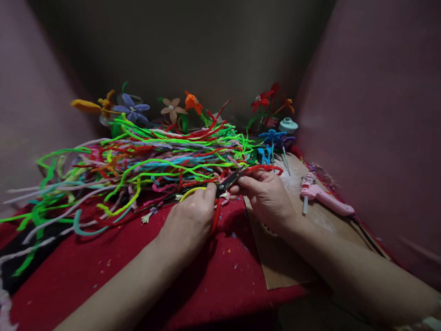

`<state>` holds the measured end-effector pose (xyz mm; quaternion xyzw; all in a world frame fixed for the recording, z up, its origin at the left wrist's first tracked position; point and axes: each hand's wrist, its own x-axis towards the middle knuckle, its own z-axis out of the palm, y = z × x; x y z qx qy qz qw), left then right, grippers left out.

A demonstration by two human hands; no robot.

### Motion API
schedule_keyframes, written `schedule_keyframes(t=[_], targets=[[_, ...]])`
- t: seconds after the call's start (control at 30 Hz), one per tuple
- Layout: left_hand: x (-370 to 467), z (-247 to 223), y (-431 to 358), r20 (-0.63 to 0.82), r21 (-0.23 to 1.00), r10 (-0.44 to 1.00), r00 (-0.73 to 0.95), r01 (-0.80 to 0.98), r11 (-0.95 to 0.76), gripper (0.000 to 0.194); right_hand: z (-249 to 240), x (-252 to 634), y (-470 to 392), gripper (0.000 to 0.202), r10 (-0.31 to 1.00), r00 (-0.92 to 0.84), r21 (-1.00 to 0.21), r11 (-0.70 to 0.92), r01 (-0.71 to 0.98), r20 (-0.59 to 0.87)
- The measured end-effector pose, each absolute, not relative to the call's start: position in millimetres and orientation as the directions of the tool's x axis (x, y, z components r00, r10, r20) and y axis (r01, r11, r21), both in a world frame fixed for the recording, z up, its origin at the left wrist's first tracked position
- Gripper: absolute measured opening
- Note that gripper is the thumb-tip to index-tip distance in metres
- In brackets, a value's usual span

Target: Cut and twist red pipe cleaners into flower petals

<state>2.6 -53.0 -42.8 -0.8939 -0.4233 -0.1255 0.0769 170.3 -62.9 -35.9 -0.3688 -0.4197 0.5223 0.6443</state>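
Head cam: L hand (193,212) grips scissors (232,179), blades angled up-right twd R hand (264,192), which holds red pipe cleaner (264,168) over desk (223,289); pipe cleaner runs approx. L-R, R hand nearer; blade contact unclear.

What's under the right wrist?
Brown cardboard shows around it, plus a sliver of a pale object I can't identify. Anything directly beneath the right wrist is covered.
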Motion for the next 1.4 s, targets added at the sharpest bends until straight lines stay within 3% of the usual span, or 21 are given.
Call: schedule_keyframes(t=[0.1, 0.27, 0.33, 0.47, 0.6, 1.1, 1.4], targets=[[3, -44, -52, 0.283, 0.007, 0.739, 0.611, 0.769, -0.639, 0.028, -36, 171, -62, 0.004, 0.983, 0.112, -0.922, 0.174, -0.346, 0.143], [1, -40, -45, 0.345, 0.221, 0.768, 0.539, 0.749, -0.624, 0.027, -37, 171, -61, 0.004, 0.985, 0.122, -0.917, 0.157, -0.366, 0.120], [-2, -40, -42, 0.374, 0.251, 0.767, 0.522, 0.739, -0.626, 0.032, -36, 171, -61, 0.005, 0.987, 0.110, -0.915, 0.152, -0.374, 0.119], [-4, -41, -39, 0.379, 0.206, 0.735, 0.562, 0.723, -0.659, 0.040, -36, 170, -62, 0.004, 0.986, 0.095, -0.915, 0.161, -0.370, 0.136], [-3, -42, -44, 0.285, 0.173, 0.747, 0.600, 0.735, -0.656, 0.043, -37, 170, -62, 0.005, 0.983, 0.080, -0.916, 0.184, -0.355, 0.167], [1, -38, -50, 0.220, -0.027, 0.772, 0.596, 0.795, -0.606, 0.036, -36, 171, -63, 0.013, 0.982, 0.082, -0.966, 0.183, -0.181, 0.171], [-4, -39, -47, 0.219, -0.037, 0.745, 0.630, 0.768, -0.639, 0.035, -34, 169, -64, 0.010, 0.988, 0.056, -0.961, 0.151, -0.231, 0.142]])
